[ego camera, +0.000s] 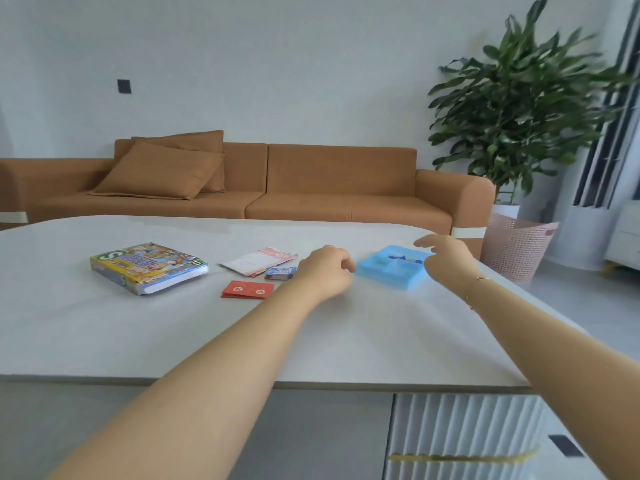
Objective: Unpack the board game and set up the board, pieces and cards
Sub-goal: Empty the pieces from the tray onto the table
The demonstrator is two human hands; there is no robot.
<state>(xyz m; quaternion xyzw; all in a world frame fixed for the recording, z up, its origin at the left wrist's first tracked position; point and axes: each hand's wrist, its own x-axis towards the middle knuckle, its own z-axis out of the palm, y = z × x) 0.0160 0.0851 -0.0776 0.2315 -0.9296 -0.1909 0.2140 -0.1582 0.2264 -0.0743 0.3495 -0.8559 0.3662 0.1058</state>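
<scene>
A colourful game box (pixel 149 266) lies at the left of the white table (pixel 173 341). Right of it are a fan of pink and white paper sheets (pixel 258 261), a small blue card deck (pixel 280 273) and a red card stack (pixel 247 289). A light blue plastic tray (pixel 391 270) holding small blue pieces sits further right. My left hand (pixel 325 271) hovers with curled fingers just left of the tray's corner, holding nothing that I can see. My right hand (pixel 446 259) reaches over the tray's right side with loosely bent fingers, empty.
An orange sofa (pixel 277 181) with cushions stands behind the table. A large potted plant (pixel 519 109) and a pink mesh basket (pixel 516 247) are at the right. A white ribbed cabinet (pixel 467 434) sits below the table's near edge.
</scene>
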